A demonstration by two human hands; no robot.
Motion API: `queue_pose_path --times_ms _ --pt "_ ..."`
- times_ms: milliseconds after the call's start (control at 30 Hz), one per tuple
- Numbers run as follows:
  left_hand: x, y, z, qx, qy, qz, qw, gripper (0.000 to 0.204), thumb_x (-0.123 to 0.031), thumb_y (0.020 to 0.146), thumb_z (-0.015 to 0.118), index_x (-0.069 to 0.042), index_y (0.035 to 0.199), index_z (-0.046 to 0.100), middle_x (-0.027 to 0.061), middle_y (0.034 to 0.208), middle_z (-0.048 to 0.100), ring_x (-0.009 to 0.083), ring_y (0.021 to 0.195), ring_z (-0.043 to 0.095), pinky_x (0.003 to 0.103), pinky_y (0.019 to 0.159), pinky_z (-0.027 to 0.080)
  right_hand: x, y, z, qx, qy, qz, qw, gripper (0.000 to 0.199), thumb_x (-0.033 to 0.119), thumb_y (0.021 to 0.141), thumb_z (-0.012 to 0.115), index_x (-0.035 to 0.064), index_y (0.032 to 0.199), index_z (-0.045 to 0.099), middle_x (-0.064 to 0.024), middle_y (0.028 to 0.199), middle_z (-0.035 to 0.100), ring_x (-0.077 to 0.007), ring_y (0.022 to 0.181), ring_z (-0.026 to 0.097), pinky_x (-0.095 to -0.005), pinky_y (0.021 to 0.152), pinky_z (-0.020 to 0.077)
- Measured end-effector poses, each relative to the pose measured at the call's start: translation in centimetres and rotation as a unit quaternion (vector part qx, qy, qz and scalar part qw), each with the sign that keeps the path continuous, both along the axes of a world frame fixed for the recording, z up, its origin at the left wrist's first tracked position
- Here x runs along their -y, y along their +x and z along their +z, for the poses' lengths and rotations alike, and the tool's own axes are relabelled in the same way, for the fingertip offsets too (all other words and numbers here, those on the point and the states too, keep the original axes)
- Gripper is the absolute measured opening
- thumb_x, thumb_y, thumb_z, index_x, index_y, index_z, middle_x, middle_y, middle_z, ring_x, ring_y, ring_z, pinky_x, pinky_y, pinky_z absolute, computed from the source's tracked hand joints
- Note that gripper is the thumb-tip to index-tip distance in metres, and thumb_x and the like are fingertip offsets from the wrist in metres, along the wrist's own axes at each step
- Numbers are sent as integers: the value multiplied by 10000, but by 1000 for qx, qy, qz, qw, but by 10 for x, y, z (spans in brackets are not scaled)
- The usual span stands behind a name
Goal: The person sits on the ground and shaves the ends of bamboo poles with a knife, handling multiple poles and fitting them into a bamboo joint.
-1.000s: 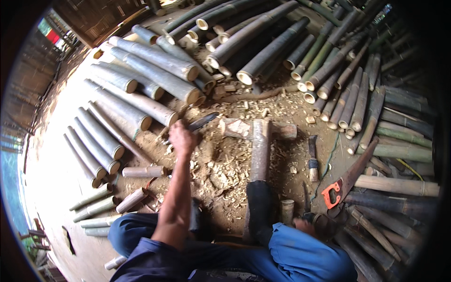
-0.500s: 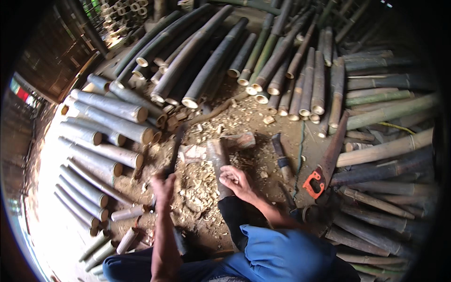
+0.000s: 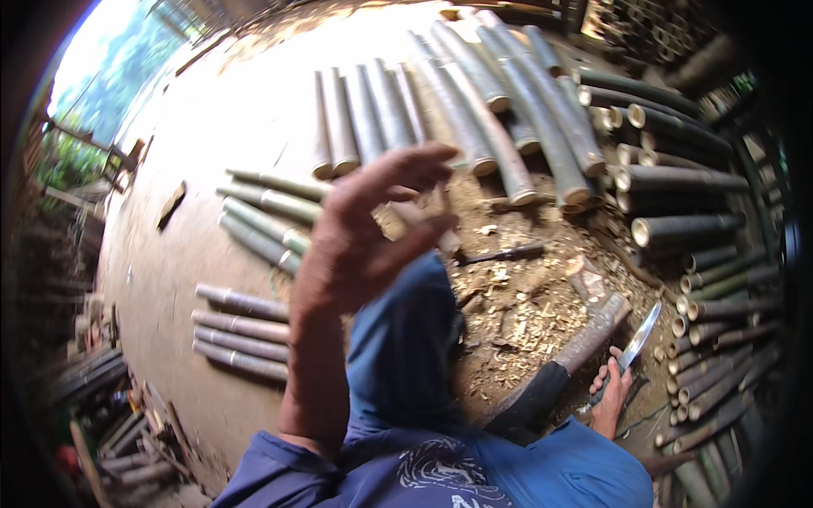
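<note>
My left hand (image 3: 373,229) is raised in front of my left side, fingers curved and apart, holding nothing. My right hand (image 3: 614,381) grips the handle of a knife (image 3: 645,332) at the lower right, its shiny blade pointing up and away. Beside the knife lies a thick brown cylindrical piece (image 3: 597,332) with a black covering (image 3: 533,398) over its near end. A long dark tool (image 3: 501,254) lies on the ground among wood chips (image 3: 517,326). It resembles a machete, but its exact kind is unclear.
Bamboo lengths (image 3: 555,140) lie in rows ahead. More bamboo is stacked at the right (image 3: 720,364), and short lengths lie at the left (image 3: 241,334). A chopped wood block (image 3: 584,275) lies past the brown piece. Scrap wood (image 3: 135,440) is piled at lower left.
The view has swung left. My left hand has let go of the dark long blade and risen. My right hand has left the brown piece and now holds a knife.
</note>
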State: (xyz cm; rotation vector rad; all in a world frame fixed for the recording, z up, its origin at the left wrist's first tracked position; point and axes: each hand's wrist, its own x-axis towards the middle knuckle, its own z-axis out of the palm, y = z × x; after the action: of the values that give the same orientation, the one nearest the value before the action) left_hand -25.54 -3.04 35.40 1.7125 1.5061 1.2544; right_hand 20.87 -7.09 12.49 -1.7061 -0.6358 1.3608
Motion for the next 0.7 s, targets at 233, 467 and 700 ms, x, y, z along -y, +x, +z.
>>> queue_pose_path --times_ms 233,467,700 --pt "215 -224 -99 -7 -132 509 851 491 -191 899 751 4 1332 626 122 1174 698 185 1090 651 310 934 527 15 -37 5 -35 -72 216 973 283 253 1001 594 79 1221 554 -21 693 524 -117 492 489 -274 427 416" --pt "467 -263 -319 294 -195 811 467 572 -274 803 837 82 1211 652 205 1157 677 376 1054 652 576 915 519 30 -67 -32 -105 -199 287 931 191 239 994 606 110 1013 467 -59 724 563 -158 499 539 -314 419 459" --pt "446 -177 -372 373 -231 807 395 705 -326 712 879 137 1167 605 270 1209 623 381 1038 635 580 875 517 11 -64 -33 -31 -215 311 925 170 217 988 588 95 999 471 -57 683 564 -157 471 530 -312 410 460"
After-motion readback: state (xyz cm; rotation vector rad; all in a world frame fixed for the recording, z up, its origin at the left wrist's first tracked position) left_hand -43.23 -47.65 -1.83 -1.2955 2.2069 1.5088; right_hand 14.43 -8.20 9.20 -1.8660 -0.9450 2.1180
